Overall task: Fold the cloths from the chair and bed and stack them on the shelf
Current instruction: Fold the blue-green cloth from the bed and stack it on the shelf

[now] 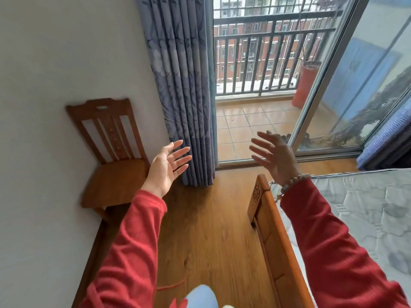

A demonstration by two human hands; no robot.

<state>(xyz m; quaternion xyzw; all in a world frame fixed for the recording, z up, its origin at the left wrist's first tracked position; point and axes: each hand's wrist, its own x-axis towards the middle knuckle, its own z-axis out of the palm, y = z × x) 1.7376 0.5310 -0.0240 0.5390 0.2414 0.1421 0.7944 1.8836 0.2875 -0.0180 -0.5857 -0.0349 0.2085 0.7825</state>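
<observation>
A wooden chair (pixel 115 174) stands against the white wall at left, and its seat is bare. At right is the bed (pixel 367 210) with a grey quilted mattress and an orange wooden footboard (pixel 273 232). No cloth lies on either. My left hand (pixel 165 166) is raised beside the chair, palm up, fingers spread, holding nothing. My right hand (pixel 273 155) is lifted above the footboard corner, fingers apart and empty, with a bead bracelet on the wrist. Both sleeves are red. No shelf is in view.
A blue-grey curtain (pixel 184 90) hangs between the chair and an open glass sliding door (pixel 322 85) that leads to a tiled balcony with a railing. A wooden floor strip (pixel 206 230) runs between chair and bed. A blue fabric (pixel 387 134) hangs at far right.
</observation>
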